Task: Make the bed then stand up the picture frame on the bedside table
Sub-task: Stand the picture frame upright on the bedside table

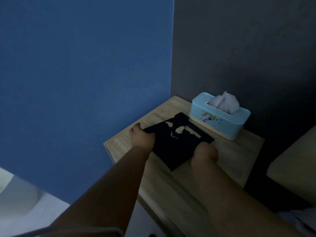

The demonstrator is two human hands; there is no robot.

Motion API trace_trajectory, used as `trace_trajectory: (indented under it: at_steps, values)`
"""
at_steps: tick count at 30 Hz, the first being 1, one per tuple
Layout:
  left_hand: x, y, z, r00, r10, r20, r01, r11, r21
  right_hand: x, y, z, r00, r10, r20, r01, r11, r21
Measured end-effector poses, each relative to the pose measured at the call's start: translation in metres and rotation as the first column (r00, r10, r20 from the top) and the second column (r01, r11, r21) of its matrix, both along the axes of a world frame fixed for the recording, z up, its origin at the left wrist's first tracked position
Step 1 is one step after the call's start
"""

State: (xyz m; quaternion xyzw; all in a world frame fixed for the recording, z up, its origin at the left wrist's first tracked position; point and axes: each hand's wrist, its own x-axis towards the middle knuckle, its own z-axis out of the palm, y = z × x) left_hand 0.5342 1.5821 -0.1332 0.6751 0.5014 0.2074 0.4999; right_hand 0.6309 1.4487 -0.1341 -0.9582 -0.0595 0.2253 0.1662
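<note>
On the bedside table (229, 156), just left of the tissue box (220, 117), your left hand (142, 137) closes on the picture frame's (174, 151) left edge; the frame lies flat, back up. It looks stiff, light, possibly glazed, so lift by opposite edges. Your right hand (205, 155) rests curled at its right edge; whether it grips, you cannot tell.

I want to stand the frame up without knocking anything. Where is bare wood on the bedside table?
The near end of the light wooden bedside table, between the flat black picture frame and the near edge, is bare but the forearms cross it. A narrow strip runs along the blue wall. The far right corner is crowded by the light blue tissue box, close beside the frame.
</note>
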Motion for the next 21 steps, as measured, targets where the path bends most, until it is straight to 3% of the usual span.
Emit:
trace_trajectory:
  at_steps: [5, 9, 11, 13, 16, 19, 21]
  values:
    - [0.005, 0.003, 0.006, 0.977, 0.214, 0.023, -0.205, 0.957, -0.205, -0.007, 0.008, -0.007, 0.986, 0.115, 0.124, -0.100, 0.988, -0.121]
    - [0.004, 0.004, 0.011, 0.964, 0.244, 0.100, -0.213, 0.944, -0.252, -0.010, 0.011, -0.011, 0.975, 0.154, 0.163, -0.131, 0.982, -0.139]
    - [0.006, 0.003, 0.016, 0.952, 0.255, 0.170, -0.215, 0.951, -0.223, -0.011, 0.014, -0.012, 0.988, 0.088, 0.124, -0.083, 0.996, -0.038]
    - [0.007, 0.004, 0.024, 0.940, 0.259, 0.223, -0.222, 0.959, -0.176, -0.009, 0.018, -0.013, 0.993, -0.088, 0.085, 0.075, 0.986, 0.148]
    - [0.007, 0.007, 0.031, 0.931, 0.250, 0.267, -0.216, 0.965, -0.151, -0.004, 0.020, -0.012, 0.945, -0.314, 0.089, 0.250, 0.871, 0.422]
    - [0.006, 0.010, 0.035, 0.928, 0.234, 0.291, -0.200, 0.969, -0.143, 0.005, 0.026, -0.008, 0.955, -0.208, 0.210, 0.086, 0.874, 0.478]
    - [0.005, 0.011, 0.036, 0.926, 0.227, 0.302, -0.192, 0.971, -0.141, 0.009, 0.034, -0.003, 0.967, -0.157, 0.199, 0.046, 0.882, 0.470]
